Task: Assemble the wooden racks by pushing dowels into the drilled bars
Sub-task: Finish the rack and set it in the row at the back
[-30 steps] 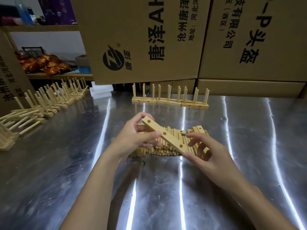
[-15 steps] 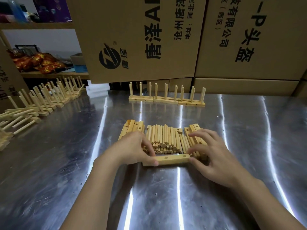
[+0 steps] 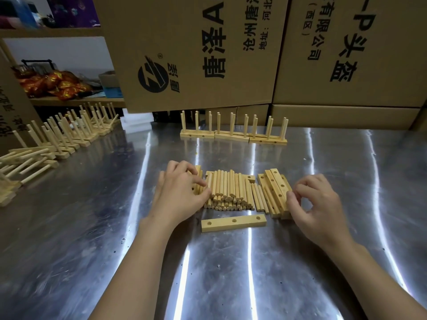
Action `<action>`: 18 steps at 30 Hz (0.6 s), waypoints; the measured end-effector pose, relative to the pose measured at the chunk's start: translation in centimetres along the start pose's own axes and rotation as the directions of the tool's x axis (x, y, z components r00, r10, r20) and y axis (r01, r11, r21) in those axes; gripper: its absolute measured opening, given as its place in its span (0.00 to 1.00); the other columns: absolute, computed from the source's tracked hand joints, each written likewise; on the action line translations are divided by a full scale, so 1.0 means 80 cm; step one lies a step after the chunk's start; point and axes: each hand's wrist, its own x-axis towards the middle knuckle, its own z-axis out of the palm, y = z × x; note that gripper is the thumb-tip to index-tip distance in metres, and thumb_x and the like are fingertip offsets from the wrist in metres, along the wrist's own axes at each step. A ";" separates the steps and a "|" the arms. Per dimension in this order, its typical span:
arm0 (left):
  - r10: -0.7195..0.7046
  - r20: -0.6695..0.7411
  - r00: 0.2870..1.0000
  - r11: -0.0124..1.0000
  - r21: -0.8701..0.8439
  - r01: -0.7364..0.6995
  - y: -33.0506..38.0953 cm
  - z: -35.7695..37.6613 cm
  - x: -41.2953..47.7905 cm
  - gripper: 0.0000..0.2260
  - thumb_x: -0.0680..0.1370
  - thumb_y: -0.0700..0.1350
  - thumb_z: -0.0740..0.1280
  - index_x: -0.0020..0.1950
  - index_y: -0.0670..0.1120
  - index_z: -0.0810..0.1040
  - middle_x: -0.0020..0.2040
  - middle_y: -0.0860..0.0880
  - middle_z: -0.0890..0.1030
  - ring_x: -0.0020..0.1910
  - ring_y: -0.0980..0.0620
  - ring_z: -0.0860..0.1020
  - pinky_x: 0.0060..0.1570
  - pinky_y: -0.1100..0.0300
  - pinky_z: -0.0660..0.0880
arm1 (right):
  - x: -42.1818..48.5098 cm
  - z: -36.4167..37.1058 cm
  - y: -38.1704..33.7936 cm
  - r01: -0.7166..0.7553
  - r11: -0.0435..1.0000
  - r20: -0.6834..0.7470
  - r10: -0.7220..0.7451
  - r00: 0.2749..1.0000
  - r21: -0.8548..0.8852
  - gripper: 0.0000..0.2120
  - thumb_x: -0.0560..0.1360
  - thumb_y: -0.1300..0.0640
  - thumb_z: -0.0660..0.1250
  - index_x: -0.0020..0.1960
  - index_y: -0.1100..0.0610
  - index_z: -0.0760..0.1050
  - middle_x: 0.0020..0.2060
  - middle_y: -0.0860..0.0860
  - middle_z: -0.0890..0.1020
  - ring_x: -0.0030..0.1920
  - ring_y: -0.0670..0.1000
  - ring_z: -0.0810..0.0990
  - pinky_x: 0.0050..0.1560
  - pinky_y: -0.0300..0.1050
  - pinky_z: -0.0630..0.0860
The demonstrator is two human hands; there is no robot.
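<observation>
Progress: mid-batch, by the look of it.

Done: far-centre racks (image 3: pixel 233 135) stand upright in a row at the far centre of the metal table (image 3: pixel 92 227), dowels seated in their bars. Left-side racks (image 3: pixel 69 137) make a longer line along the far left. The nearest few at that end lie tipped over. Cardboard boxes (image 3: pixel 184 54) are stacked behind the table.

Current unit: one drilled bar (image 3: pixel 233 224) lies flat at near centre, just in front of the dowel pile (image 3: pixel 228 192). Its 3 holes face up and all are empty. Neither hand touches it. So this rack has 0 dowels in; I'd judge it as only just begun.

Stock left: the dowel pile is big, several layers deep, and sits betw. two lots of spare bars. The right bar stack (image 3: pixel 275 190) has its bars tilted up on edge w/ holes showing. The left bar stack (image 3: pixel 198 174) is mostly hidden under the L hand. Plenty of parts remain, so prob. several more racks to go.

Hands:
- **Left hand** (image 3: pixel 182 192): over the left bar stack, fingers curled, tips at the left edge of the dowel pile. Can't tell if it pinches a dowel or only touches.
- **Right hand** (image 3: pixel 316 204): at the near end of the right bar stack, fingers curled, thumb against the stack's end. Can't tell if it grips anything.

Next, prob.: lift dowels from the pile and push them into the empty holes of the near bar.
</observation>
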 end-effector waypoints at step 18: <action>-0.117 -0.071 0.991 0.993 -0.019 0.116 0.008 0.004 0.001 0.11 0.78 0.59 0.70 0.38 0.56 0.85 0.58 0.61 0.73 0.61 0.59 0.63 0.58 0.56 0.55 | 0.000 0.001 0.005 -0.009 1.000 -0.048 0.009 0.999 -0.010 0.16 0.79 0.50 0.64 0.37 0.56 0.78 0.38 0.47 0.78 0.45 0.48 0.73 0.47 0.31 0.68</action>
